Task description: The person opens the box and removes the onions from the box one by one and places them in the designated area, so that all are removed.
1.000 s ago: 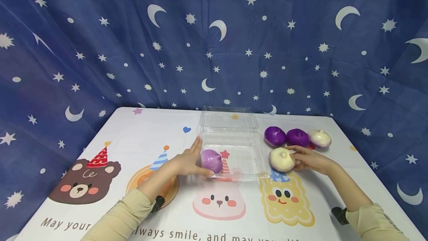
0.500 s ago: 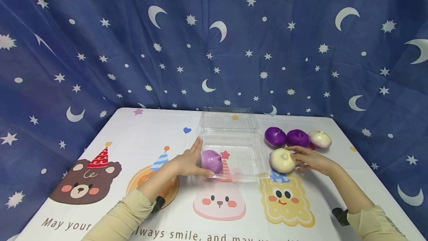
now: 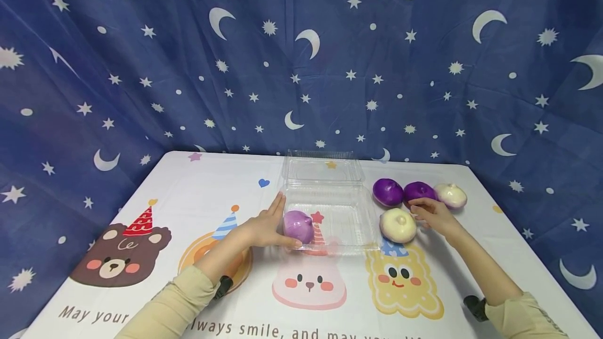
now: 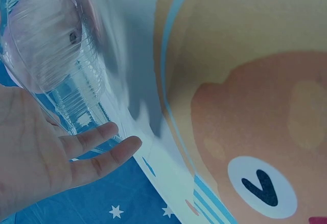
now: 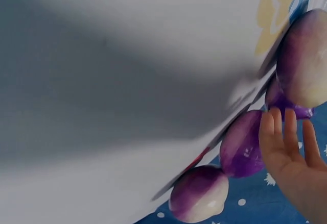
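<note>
A clear plastic clamshell box stands mid-table with its lid folded back. Inside, at its left end, sits a light purple onion. My left hand rests against the box's left side, fingers straight and thumb along the front rim; the left wrist view has this onion behind the plastic. To the right of the box lies a cream onion. Beside it hovers my right hand, fingers relaxed and holding nothing. In the right wrist view its fingertips are just below the cream onion.
Behind the right hand, a dark purple onion, a second purple onion and a white-and-purple onion stand in a row. The white tablecloth bears cartoon prints. A blue starry curtain hangs along the table's back edge.
My right hand has come off the cream onion and drawn slightly up and back from it. The onion stays in nearly the same spot. My left hand has not moved.
</note>
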Motion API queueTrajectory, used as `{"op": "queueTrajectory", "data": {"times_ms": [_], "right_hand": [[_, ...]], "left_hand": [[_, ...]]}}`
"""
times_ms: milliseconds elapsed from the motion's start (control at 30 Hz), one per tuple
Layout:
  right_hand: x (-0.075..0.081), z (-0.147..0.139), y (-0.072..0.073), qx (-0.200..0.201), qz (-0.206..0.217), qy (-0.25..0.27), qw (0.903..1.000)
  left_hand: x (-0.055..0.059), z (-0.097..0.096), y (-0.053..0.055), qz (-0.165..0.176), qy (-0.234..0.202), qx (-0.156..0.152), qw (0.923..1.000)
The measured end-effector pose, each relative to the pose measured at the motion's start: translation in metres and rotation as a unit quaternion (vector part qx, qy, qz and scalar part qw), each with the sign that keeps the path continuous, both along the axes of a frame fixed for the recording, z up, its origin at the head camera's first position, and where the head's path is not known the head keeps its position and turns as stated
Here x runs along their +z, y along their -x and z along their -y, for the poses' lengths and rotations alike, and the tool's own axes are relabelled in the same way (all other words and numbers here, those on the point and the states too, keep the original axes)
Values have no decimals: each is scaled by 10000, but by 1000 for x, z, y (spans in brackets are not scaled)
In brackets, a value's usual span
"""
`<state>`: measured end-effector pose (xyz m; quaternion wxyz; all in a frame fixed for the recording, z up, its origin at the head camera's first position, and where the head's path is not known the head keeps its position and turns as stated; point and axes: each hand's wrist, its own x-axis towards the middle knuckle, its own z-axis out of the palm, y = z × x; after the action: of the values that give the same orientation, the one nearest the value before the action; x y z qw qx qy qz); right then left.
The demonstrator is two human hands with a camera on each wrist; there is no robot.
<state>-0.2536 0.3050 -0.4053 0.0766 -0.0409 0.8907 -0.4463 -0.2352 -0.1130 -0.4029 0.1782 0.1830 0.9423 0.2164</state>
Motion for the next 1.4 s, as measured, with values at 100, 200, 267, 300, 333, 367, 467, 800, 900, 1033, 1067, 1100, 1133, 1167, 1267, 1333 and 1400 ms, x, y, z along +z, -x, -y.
{"op": "queueTrajectory", "data": {"times_ms": [100, 200, 267, 300, 333, 367, 467, 800, 900, 1033, 1067, 1100, 1133, 1167, 1267, 1333, 1400], "right_hand": [[-1, 4, -1, -287, -235, 43, 9993], [-2, 8, -3, -538, -397, 128, 9977], [-2, 10, -3, -681, -539, 199, 9960], [-2, 11, -4, -728, -628, 249, 9951], [-1, 12, -4, -772, -723, 317, 9939], [-1, 13, -4, -804, -805, 413, 9926], [-1, 16, -4, -844, -1133, 809, 9867], [0, 30, -1, -728, -1781, 2074, 9591], [4, 37, -3, -705, -1830, 2072, 9584], [8, 44, -7, -718, -1877, 1856, 9619], [9, 46, -8, -701, -1881, 1851, 9620], [10, 48, -9, -682, -1903, 1836, 9620], [11, 49, -9, -651, -1916, 1843, 9618], [12, 51, -9, -617, -1934, 1856, 9614], [15, 58, -11, -536, -1946, 1889, 9610], [17, 64, -12, -498, -1930, 1873, 9619], [19, 71, -14, -456, -1864, 1837, 9641]], "left_hand": [[0, 0, -1, 32, -19, 9, 10000], [0, 0, -1, 51, -30, -4, 10000], [1, 0, 0, 59, -30, -18, 10000], [1, 0, 0, 54, -29, -15, 10000], [1, 0, 0, 57, -27, -13, 10000], [1, 0, 0, 65, -16, -15, 10000], [2, 0, 0, 59, 18, -12, 10000], [1, 0, 0, 63, 39, 35, 10000], [0, 0, 0, 41, 47, 45, 10000], [0, 0, 0, -11, 56, 42, 10000], [0, 0, 0, -35, 64, 33, 10000], [0, 0, 0, -59, 63, 27, 10000], [-1, 0, 0, -83, 62, 20, 9999], [-1, 0, 0, -112, 65, 12, 9999], [-3, 1, 0, -177, 77, -8, 9998], [-5, 1, 1, -217, 87, -15, 9997], [-6, 1, 1, -265, 107, -23, 9996]]}}
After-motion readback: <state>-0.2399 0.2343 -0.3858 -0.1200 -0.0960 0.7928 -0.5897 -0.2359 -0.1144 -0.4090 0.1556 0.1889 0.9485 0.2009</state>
